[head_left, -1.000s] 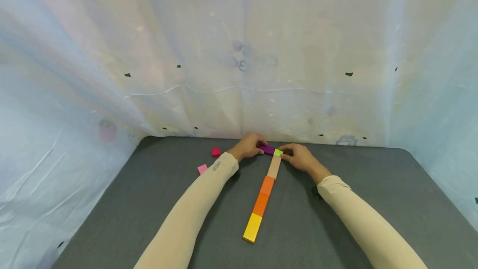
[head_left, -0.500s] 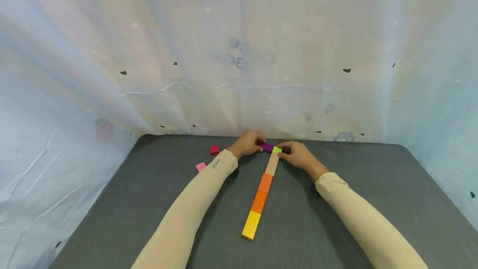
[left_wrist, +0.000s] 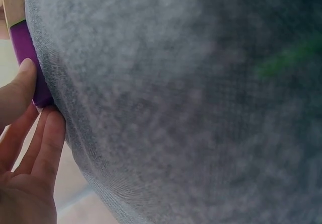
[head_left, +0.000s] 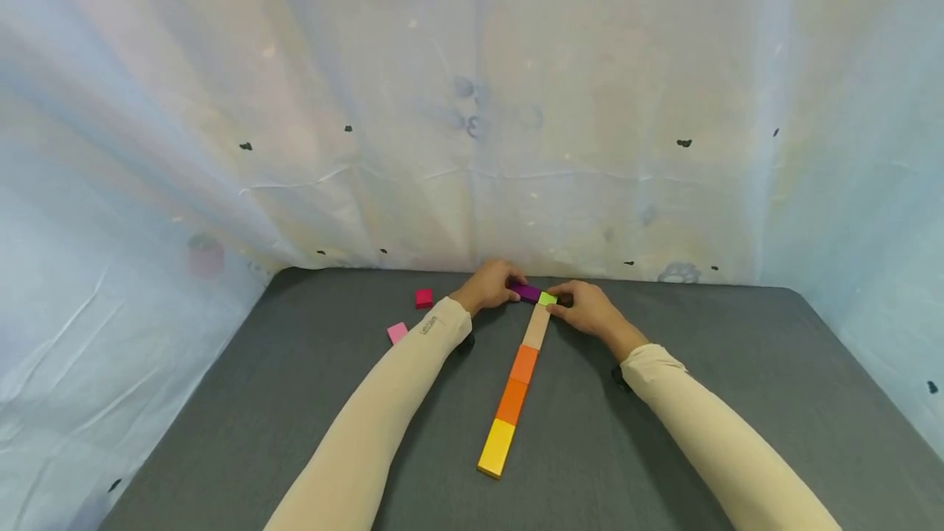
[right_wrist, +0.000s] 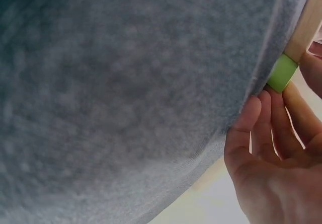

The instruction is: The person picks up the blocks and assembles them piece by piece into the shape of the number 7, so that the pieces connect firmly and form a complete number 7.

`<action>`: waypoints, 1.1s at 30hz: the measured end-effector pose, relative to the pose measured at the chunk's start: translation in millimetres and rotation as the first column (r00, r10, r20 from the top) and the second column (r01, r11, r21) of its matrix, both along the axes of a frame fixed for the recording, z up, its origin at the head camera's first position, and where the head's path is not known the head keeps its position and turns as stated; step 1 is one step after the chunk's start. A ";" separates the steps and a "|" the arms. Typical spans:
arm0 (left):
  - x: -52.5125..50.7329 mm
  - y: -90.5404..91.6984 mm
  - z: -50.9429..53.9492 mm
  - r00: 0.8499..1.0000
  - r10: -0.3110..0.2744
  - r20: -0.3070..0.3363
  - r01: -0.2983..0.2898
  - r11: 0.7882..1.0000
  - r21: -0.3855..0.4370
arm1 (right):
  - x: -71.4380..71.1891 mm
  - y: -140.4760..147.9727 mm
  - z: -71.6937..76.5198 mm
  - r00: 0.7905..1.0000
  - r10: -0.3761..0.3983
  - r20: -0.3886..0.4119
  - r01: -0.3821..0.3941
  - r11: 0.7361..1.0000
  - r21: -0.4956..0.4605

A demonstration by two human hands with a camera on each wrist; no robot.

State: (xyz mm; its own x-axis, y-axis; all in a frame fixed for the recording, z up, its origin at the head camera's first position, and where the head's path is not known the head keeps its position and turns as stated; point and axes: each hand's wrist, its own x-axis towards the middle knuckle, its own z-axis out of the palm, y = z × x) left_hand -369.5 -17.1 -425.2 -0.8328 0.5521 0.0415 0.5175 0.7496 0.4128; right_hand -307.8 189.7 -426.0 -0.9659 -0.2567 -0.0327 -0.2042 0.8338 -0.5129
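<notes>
On the grey fabric-covered table (head_left: 221, 449), 1 yellow rectangular block (head_left: 496, 446) lies nearest, then 2 orange rectangular blocks (head_left: 512, 401) and 1 tan wooden block (head_left: 537, 326). Beyond, the right hand (head_left: 590, 307), as far as shows, pinches the small lime-green block (head_left: 547, 299); the left hand (head_left: 489, 286) pinches the purple rectangular block (head_left: 527, 292) adjoining it.

Pale creased sheeting (head_left: 590, 105) behind and beside a dark grey tabletop (head_left: 258, 400)

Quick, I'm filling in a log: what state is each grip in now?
Left grip: closed, holding the purple block.
Right grip: closed, pinching the green block.
</notes>
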 end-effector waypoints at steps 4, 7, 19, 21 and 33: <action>0.4 -0.5 -1.3 1.000 -0.002 0.005 0.002 1.000 0.010 | 1.6 2.8 -0.7 1.000 0.004 -0.002 -0.004 1.000 -0.025; 1.2 -1.4 -2.0 1.000 -0.001 0.014 0.001 1.000 0.010 | 2.1 4.4 -1.6 1.000 0.012 -0.010 -0.012 1.000 -0.028; 1.3 -3.8 -3.2 1.000 -0.001 0.014 0.001 1.000 0.025 | -2.4 4.2 -2.9 0.999 0.015 -0.033 -0.014 1.000 0.011; 1.2 -4.2 -3.6 1.000 -0.003 0.014 0.002 1.000 0.025 | -2.2 4.3 -3.0 0.999 0.018 -0.034 -0.017 1.000 0.014; 3.4 -6.3 -1.9 1.000 0.000 0.021 0.000 1.000 0.018 | -3.2 5.4 -3.0 1.000 0.022 -0.020 -0.022 1.000 0.005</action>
State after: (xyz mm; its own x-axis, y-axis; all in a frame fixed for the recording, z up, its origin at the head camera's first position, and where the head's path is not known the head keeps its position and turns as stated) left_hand -366.2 -23.3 -427.1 -0.8337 0.5511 0.0344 0.5085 0.7420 0.4368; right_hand -311.0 195.1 -429.0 -0.9605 -0.2780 -0.0144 -0.2331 0.8316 -0.5041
